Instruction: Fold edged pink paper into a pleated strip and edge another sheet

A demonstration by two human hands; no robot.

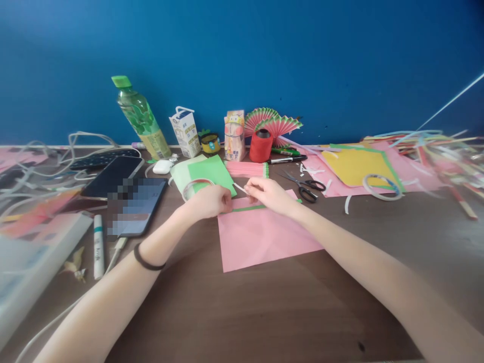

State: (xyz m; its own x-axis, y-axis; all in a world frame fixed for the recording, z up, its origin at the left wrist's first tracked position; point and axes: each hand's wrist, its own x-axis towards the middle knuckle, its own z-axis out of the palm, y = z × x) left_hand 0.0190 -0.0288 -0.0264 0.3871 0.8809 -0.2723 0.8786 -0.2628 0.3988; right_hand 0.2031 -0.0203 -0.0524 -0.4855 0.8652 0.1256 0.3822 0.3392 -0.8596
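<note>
A pink paper sheet (260, 237) lies on the brown table (242, 312) with a thin green strip (247, 207) along its far edge. My left hand (212, 201) rests closed at the sheet's far left corner, pressing the strip's end. My right hand (268, 194) is closed in a pinch on a small white strip of tape backing (240, 188) just above the green strip. A roll of tape (194, 187) sits right behind my left hand on green paper (212, 172).
Black scissors (304, 186) lie right of my right hand. A second tape roll (380, 186), yellow and pink sheets (353, 166), a red thread spool (260, 146), paper fans, cartons, a green bottle (141, 118), phones (132, 201), a marker (98, 247) and cables surround the work area.
</note>
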